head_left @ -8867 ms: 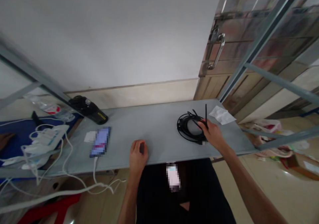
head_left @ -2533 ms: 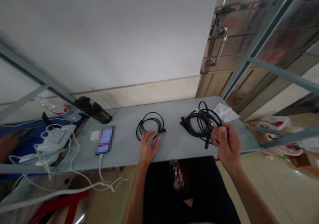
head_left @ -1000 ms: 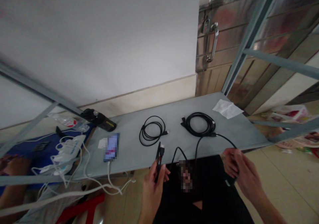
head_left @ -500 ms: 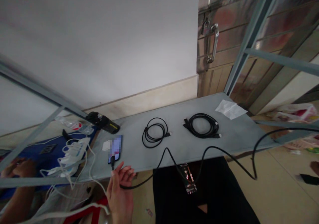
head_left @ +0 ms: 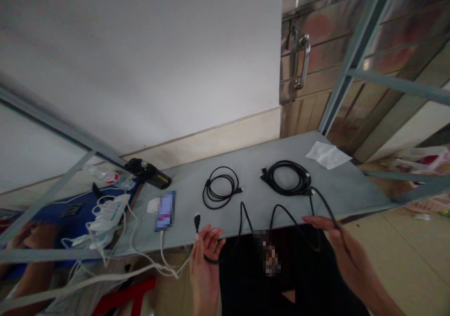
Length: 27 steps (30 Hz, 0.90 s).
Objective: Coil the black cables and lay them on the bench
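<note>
My left hand (head_left: pixel 204 255) grips one end of a loose black cable (head_left: pixel 246 217), its plug (head_left: pixel 197 221) sticking up above my fingers. The cable sags in loops over the front edge of the grey table (head_left: pixel 337 189) and runs to my right hand (head_left: pixel 335 241), whose fingers pinch it near the table edge. On the table lie a small black cable coil (head_left: pixel 221 187) and a larger black cable coil (head_left: pixel 287 178), both apart from my hands.
A phone (head_left: pixel 165 211) with a white lead lies at the table's left, beside a black device (head_left: pixel 149 173). White paper (head_left: pixel 326 154) sits at the far right. A tangle of white cables (head_left: pixel 105 213) lies on a blue surface left. Metal frame bars stand around.
Both hands came back in toward the middle. My left hand has risen to the table edge with the plug up, and my right hand is back in view, holding the cable, which now hangs in shorter loops.
</note>
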### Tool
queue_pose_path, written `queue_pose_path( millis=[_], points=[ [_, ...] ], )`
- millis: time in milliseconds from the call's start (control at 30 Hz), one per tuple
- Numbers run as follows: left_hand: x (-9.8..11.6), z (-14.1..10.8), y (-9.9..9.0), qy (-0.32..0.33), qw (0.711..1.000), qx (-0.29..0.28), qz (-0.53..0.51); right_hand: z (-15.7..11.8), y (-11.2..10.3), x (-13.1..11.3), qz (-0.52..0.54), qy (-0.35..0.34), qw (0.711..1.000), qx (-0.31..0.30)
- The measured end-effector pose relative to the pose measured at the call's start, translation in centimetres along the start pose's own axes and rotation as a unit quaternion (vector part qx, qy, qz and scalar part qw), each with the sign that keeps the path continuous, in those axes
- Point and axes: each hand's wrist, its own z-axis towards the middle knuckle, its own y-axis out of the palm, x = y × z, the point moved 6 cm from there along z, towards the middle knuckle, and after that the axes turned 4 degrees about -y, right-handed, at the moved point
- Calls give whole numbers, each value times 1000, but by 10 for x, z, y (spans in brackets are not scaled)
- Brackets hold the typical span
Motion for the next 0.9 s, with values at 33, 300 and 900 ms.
queue_pose_path(
  millis=[33, 300, 900],
  points=[
    [-9, -5, 8, -19, 1000, -17, -1, -6, 26, -7, 0, -1, 999, -55],
    [-39, -52, 63, -114, 977, -150, 100, -48, 167, -58, -44, -89, 960, -262],
    [22, 102, 82, 434, 624, -188, 622, -54, 98, -13, 353, 282, 891, -25]
  ],
)
